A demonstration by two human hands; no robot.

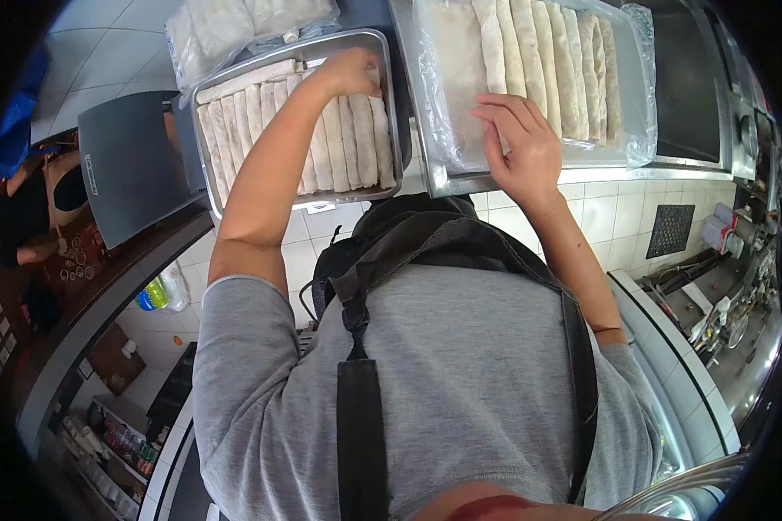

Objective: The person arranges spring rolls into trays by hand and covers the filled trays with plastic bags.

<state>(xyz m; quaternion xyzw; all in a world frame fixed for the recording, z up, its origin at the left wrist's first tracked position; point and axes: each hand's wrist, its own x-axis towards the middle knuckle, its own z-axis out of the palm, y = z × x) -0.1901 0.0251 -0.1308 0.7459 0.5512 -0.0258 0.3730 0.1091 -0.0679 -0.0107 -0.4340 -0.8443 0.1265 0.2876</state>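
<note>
A metal tray (pixel 397 130) at the upper left holds a row of long pale rolls (pixel 261 113), with one roll (pixel 252 80) lying crosswise along its far side. My left hand (pixel 354 73) reaches to the tray's far right corner, its fingers curled down at the roll ends; whatever they grip is hidden. On the right, a plastic-lined tray (pixel 447 113) carries more pale rolls (pixel 543 65) side by side. Above its near edge is my right hand (pixel 526 149), fingers loosely bent and thumb apart, holding nothing. Its fingertips are close to the leftmost roll there.
Clear plastic bags of pale contents (pixel 213 35) lie beyond the left tray. A dark grey panel (pixel 135 165) stands to its left. Black straps (pixel 358 425) and a black bag (pixel 400 226) are against my body. Another person's arm (pixel 39 252) shows at far left.
</note>
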